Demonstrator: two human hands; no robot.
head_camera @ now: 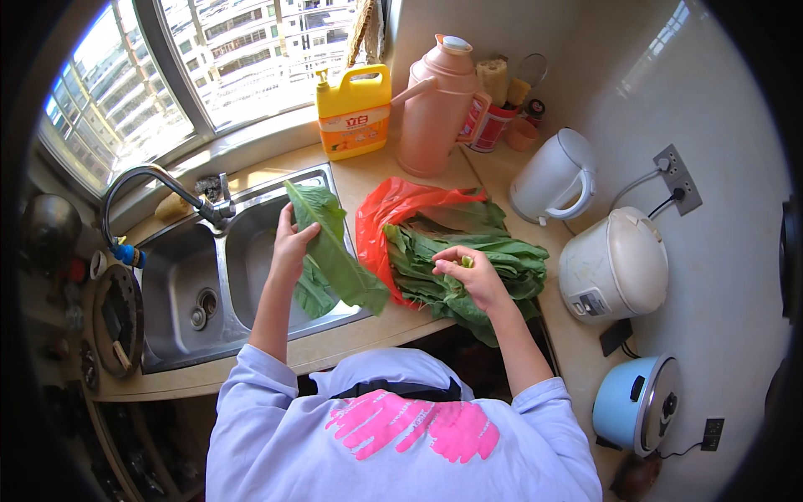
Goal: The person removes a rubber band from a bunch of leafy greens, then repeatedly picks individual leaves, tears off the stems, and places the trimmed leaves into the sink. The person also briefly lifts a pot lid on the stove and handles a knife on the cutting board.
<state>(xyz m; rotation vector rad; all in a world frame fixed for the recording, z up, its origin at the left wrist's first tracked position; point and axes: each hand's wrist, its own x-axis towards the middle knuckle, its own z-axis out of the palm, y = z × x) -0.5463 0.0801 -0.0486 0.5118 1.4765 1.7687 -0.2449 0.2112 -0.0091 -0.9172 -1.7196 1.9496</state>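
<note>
Over the right basin of the steel double sink [221, 276], my left hand [293, 241] grips a long green leaf [342, 260] between thumb and fingers. More leaves [313, 288] lie in that basin, below the held one. My right hand [472, 276] is raised above a heap of leafy greens [502, 251], its fingers closed around a small pale-green stem piece [467, 261]. The heap spills from a red plastic bag [376, 219] on the counter and hangs partly over the front edge.
A curved faucet [169, 179] arches over the left basin. Behind the bag stand a yellow detergent jug [354, 116] and a pink thermos flask [433, 113]. To the right are a white electric kettle [552, 176], a white rice cooker [605, 267] and a blue cooker [627, 401].
</note>
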